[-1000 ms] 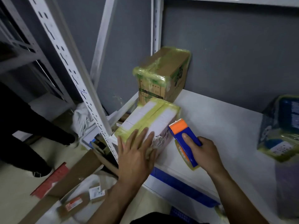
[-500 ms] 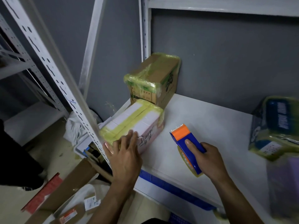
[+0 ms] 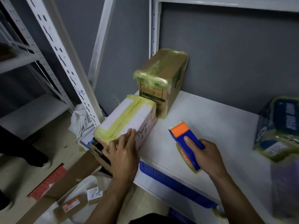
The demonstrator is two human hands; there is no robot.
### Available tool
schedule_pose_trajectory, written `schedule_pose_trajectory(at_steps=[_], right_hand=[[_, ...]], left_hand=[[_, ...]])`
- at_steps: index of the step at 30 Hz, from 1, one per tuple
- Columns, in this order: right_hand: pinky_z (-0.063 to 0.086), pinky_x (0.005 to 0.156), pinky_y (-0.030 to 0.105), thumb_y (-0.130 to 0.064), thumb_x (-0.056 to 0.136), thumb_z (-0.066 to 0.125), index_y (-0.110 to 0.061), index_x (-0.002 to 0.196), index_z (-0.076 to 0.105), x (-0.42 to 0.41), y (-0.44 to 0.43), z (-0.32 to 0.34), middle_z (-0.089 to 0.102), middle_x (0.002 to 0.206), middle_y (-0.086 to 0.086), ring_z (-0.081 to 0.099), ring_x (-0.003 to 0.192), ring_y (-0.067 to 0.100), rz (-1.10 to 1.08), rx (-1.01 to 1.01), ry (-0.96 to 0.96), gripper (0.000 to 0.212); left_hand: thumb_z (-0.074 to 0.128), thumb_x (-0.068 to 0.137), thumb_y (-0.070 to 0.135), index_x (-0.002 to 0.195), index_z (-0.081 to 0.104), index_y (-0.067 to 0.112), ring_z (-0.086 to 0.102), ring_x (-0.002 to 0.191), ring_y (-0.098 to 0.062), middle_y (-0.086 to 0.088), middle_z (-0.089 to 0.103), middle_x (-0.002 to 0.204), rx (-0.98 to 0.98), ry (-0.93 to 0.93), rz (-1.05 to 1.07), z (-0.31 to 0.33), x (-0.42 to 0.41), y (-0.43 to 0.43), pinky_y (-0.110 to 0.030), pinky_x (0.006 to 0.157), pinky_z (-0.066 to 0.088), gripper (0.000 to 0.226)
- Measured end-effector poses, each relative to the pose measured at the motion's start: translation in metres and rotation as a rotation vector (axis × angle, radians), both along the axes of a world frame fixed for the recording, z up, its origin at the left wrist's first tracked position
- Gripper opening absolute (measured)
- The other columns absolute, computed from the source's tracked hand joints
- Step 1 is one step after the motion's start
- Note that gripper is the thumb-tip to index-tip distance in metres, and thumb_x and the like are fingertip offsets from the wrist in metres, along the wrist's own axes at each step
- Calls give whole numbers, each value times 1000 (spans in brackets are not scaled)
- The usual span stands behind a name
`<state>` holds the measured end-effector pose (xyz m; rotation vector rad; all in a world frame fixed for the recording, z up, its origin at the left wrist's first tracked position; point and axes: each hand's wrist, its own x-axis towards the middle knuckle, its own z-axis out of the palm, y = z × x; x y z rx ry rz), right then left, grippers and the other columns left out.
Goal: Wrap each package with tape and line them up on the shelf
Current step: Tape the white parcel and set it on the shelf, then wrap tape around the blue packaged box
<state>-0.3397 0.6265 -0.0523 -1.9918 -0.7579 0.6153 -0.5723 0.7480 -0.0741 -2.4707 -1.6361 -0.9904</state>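
cardboard, brown and boxy under glossy yellow tape, forms the carton [image 3: 161, 78] standing on the smooth white shelf [image 3: 218, 118]. just in front of the carton, touching it, lies a flat white package [image 3: 129, 117] banded in yellow tape. the left hand [image 3: 123, 152] presses straight fingers on the package end farthest from the carton. forward and right of the carton, the right hand [image 3: 208, 156] curls round a blue-and-orange plastic tape dispenser [image 3: 186, 143].

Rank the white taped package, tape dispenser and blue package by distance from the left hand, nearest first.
1. white taped package: touched by the left hand.
2. tape dispenser: to the right, gripped by the right hand.
3. blue package: far right of the shelf.
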Motion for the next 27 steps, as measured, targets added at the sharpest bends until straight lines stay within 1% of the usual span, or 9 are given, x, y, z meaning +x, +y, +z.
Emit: schedule_pose_trajectory(at_steps=[2,6,9,11,14,17,21,23,27], right_hand=[[50,52,19,-78,70,61,-17,87,67,0,1,0,73,71,-11,72,63,7,9,0,0,64],[50,51,15,-75,72,62,-18,95,68,3,0,1,74,76,-10,73,68,4,-7,11,14,61],[49,52,16,-76,72,61,-18,94,67,7,-4,2,74,77,-9,72,67,3,-35,19,13,62],[50,53,19,-77,71,59,-17,91,67,11,-9,5,73,74,-9,72,65,3,-64,13,12,64],[49,53,22,-80,70,58,-15,86,68,19,-22,12,72,69,-9,70,60,6,-127,9,9,68],[49,52,24,-82,71,58,-15,83,70,33,-43,24,72,68,-9,69,57,8,-224,44,15,68],[54,60,32,-83,70,58,-20,82,69,57,-72,50,72,65,-10,70,62,14,-372,80,-1,66],[54,63,32,-90,66,58,-23,82,69,69,-89,68,73,68,-14,70,64,9,-440,110,-17,70],[43,52,28,-96,65,53,-17,65,64,99,-127,106,68,58,1,59,44,8,-550,158,-105,79]], left_hand=[[82,82,14,139,63,22,42,108,-30,-2,63,130,-34,4,-59,5,10,10,-68,96,39,60],[73,89,12,143,58,20,45,120,-35,-4,58,138,-117,2,-89,14,30,20,-54,99,31,57],[77,83,27,142,54,25,39,127,-29,0,54,139,-96,80,-41,20,36,13,-55,100,22,64],[79,80,35,139,57,27,39,129,-30,0,56,136,-33,96,-73,26,46,4,-54,98,23,64],[74,86,38,132,63,30,38,132,-30,0,57,138,28,43,-252,38,74,-4,-50,97,32,48],[71,92,35,127,69,30,43,130,-29,2,57,138,-8,33,-421,51,106,-5,-48,99,37,36],[63,95,43,137,61,34,33,140,-24,6,43,150,-116,160,-618,67,162,-3,-44,109,31,43],[61,96,47,141,57,36,28,143,-22,7,38,155,-139,193,-703,76,196,-6,-42,112,29,47],[60,96,48,144,54,34,29,144,-20,7,38,158,-98,213,-877,98,269,-28,-39,114,28,50]])
